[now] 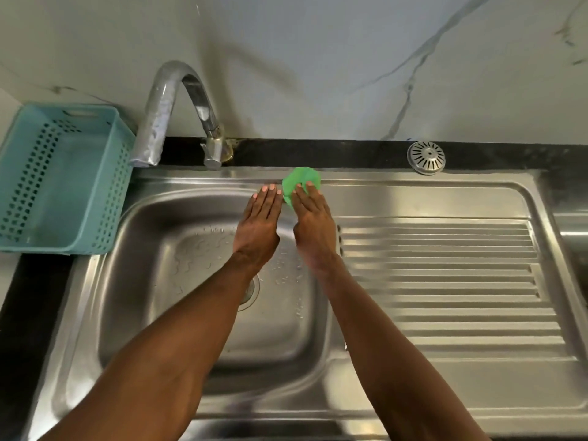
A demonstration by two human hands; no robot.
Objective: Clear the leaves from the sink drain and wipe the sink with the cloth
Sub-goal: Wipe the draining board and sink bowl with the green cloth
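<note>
Head view: right hand (313, 218) pressing green cloth (300, 181) flat on sink rim (381, 194), seemingly ungripped; left hand (259, 224) flat beside it, fingers straight.

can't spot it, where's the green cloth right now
In the head view, the green cloth lies on the sink's back rim, under the right hand's fingertips, right of the tap.
</note>
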